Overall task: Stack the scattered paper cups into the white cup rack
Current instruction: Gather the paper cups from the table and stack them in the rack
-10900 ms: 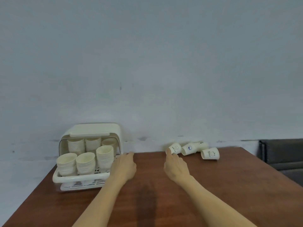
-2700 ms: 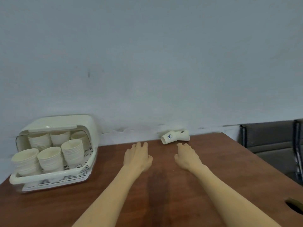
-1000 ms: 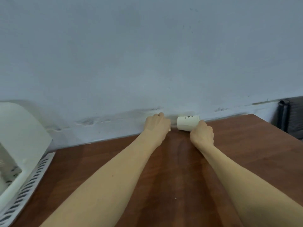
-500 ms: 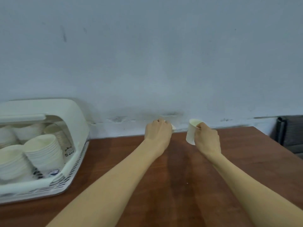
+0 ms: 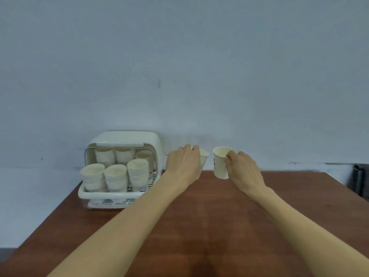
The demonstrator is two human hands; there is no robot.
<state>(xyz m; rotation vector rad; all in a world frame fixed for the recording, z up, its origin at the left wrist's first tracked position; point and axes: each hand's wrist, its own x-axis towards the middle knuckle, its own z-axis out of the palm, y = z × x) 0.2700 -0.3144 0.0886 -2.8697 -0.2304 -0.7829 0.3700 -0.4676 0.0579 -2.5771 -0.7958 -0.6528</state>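
Note:
My left hand grips a white paper cup, mostly hidden behind the fingers, upright above the table. My right hand pinches the rim of a second paper cup, also upright, with its mouth up. The two cups are close together, a small gap between them. The white cup rack stands at the table's far left with its lid raised, holding several stacks of cups in two rows. Both hands are to the right of the rack.
The brown wooden table runs up to a pale grey wall. A dark chair shows at the right edge, beyond the table's corner. The table's left edge falls away just beside the rack.
Both hands have lifted their cups off the table and drawn back from the wall. The view has swung left, so the whole rack now shows.

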